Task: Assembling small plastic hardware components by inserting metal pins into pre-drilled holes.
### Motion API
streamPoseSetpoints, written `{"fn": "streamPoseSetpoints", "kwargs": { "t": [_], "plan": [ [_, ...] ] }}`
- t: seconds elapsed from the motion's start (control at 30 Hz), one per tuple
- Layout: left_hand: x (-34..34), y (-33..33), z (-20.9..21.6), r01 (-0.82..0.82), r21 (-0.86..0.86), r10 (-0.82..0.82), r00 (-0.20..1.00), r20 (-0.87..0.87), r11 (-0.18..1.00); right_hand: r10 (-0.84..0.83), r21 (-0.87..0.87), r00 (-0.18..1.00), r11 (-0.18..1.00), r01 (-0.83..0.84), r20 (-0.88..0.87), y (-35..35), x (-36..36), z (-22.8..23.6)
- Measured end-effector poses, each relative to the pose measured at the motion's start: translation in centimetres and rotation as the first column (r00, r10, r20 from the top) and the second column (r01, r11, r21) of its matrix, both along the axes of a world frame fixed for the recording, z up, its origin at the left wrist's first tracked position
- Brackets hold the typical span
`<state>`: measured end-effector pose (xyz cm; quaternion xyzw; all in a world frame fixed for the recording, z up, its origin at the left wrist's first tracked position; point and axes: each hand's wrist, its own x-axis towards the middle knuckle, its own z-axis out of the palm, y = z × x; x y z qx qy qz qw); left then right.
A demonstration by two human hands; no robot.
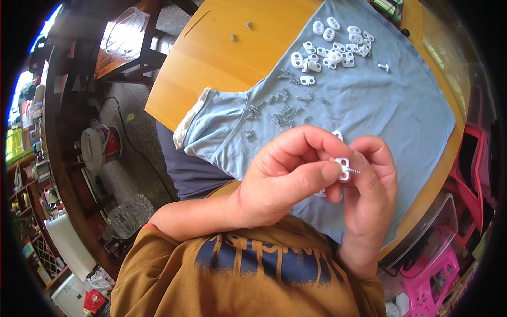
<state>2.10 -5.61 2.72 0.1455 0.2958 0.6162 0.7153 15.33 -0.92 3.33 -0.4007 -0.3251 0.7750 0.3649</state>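
In the head view, the left hand (285, 179) pinches a white plastic piece (343, 162) with holes between thumb and forefinger, above the near edge of the tabletop (227, 58). The right hand (372, 182) has its fingers curled in close at a small spring (355, 170) that sticks out of that piece; whether they grip it is hard to tell. Further white parts show just behind and below the hands, which partly hide them.

Light-blue cloth (391, 116) covers the tabletop from its near edge to its right side, its pale-hemmed end lying by the left corner. Toward the far right, a heap of white pieces (335, 55) lies on the cloth, with a small white T-shaped part (384, 67) to its right. Loose springs (255, 108) are scattered between heap and left hand. Two more small metal bits (248, 25) lie on bare wood toward the far edge.

A red chair (467, 174) and pink plastic stool (435, 277) stand beyond the right edge; a bucket (95, 148) and clear bottle (129, 214) stand off the left corner.
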Motion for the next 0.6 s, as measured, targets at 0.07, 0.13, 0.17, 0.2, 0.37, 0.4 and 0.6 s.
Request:
{"fn": "streamPoseSetpoints", "kwargs": {
  "t": [0.07,0.13,0.17,0.2,0.37,0.4,0.6],
  "plan": [
    [-0.2,-0.1,0.1,0.024,0.028,-0.023,0.999,-0.049,0.999,0.013,-0.002,1.0,1.0,-0.013,-0.018,0.0,0.1,-0.1],
    [-0.3,-0.3,0.1,0.049,0.055,-0.043,0.994,-0.098,0.997,0.026,-0.003,0.999,1.0,-0.026,-0.037,0.0,0.2,-0.3],
    [-0.4,-0.4,0.1,0.057,0.087,-0.045,0.991,-0.127,0.995,0.047,0.006,0.997,0.999,-0.047,-0.059,0.0,0.2,-0.4],
    [-0.4,-0.4,0.0,0.066,0.12,-0.046,0.987,-0.157,0.991,0.068,0.016,0.994,0.998,-0.067,-0.081,0.0,0.3,-0.4],
    [-0.5,-0.4,-0.1,0.04,0.083,-0.029,0.992,-0.124,0.996,0.054,0.056,0.998,0.997,-0.055,0.016,-0.1,0.0,0.2],
    [-0.4,-0.3,0.0,-0.01,0.019,0.011,0.997,-0.077,1.0,0.006,0.12,0.996,0.993,-0.016,0.087,-0.3,-0.2,0.4],
    [-0.9,-0.4,-1.0,-0.036,-0.122,0.039,0.999,0.028,0.992,-0.067,0.309,0.992,0.95,0.031,0.105,-0.8,-0.4,-0.1]
  ]
}}
